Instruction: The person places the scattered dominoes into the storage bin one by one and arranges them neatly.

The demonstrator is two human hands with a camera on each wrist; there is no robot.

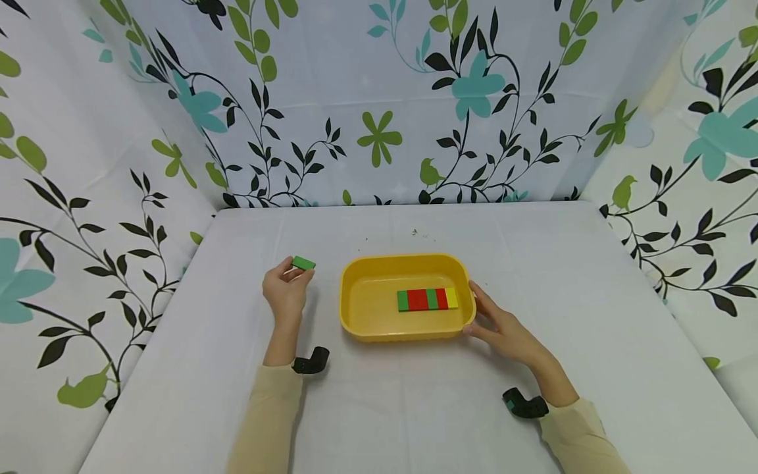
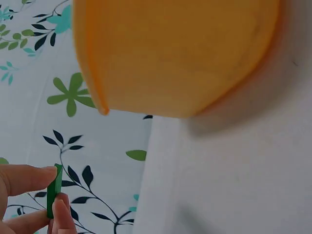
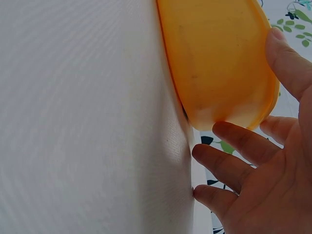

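In the head view my left hand (image 1: pixel 285 289) pinches a small flat green block (image 1: pixel 304 263), raised to the left of a yellow tray (image 1: pixel 370 333). Up close in the left wrist view, the thumb and fingers hold the green block (image 2: pixel 54 190) by its ends. A row of red, green and yellow blocks (image 1: pixel 418 300) lies inside the tray, toward its right half. At the tray's right end is my right hand (image 1: pixel 503 334), touching it with thumb at the near corner and fingers at the far side. In the right wrist view the lower fingers (image 3: pixel 222 168) are spread and extended.
A white cloth covers the table (image 1: pixel 403 408) beneath the tray. Leaf-patterned curtains (image 1: pixel 379 99) stand behind it and at both sides. Each wrist carries a black camera mount, one on the left (image 1: pixel 312 361) and one on the right (image 1: pixel 525 403).
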